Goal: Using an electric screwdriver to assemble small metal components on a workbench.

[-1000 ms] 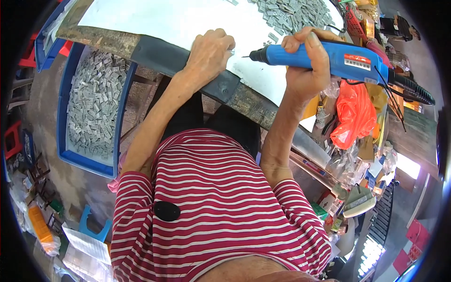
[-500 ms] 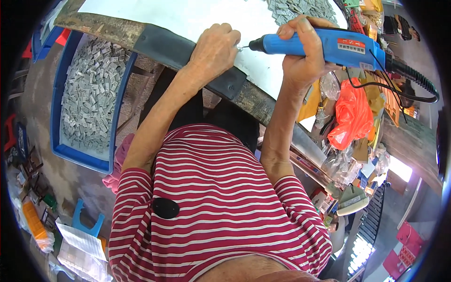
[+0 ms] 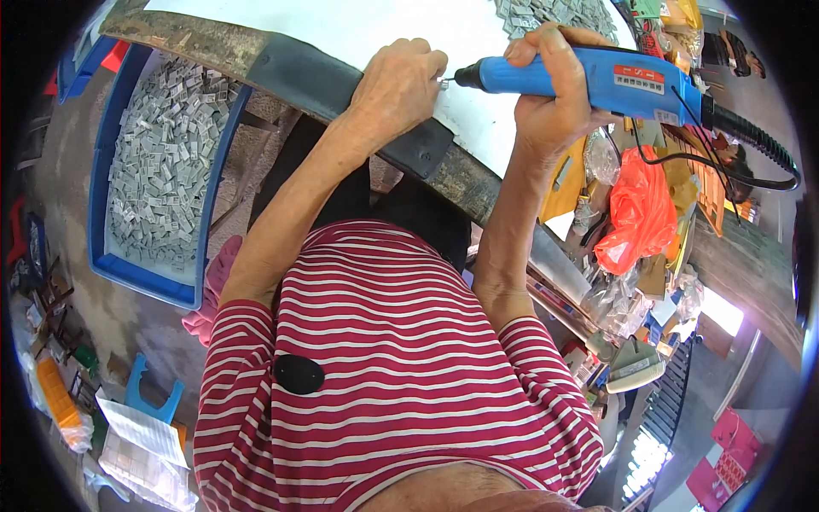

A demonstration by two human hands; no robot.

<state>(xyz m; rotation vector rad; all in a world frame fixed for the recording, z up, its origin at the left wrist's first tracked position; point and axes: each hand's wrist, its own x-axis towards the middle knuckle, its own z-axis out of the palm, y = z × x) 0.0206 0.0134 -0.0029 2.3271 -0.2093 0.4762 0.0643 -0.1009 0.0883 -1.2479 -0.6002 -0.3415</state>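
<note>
Surface [image 3: 465,186], white sheet [image 3: 341,27] | far: grey pieces [image 3: 559,19] | left: blue bin [image 3: 145,285] | right hand [image 3: 553,98] grips screwdriver [image 3: 610,83] | left hand [image 3: 394,87] pinches small part [image 3: 444,83]

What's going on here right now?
A person in a striped shirt is working bare-handed over a white sheet. The left hand pinches a small piece, too hidden to identify. The right hand grips a blue corded power tool, its tip pointed at that piece; whether they touch is unclear. Grey pieces lie piled beyond, and more fill a blue tray at left.
</note>
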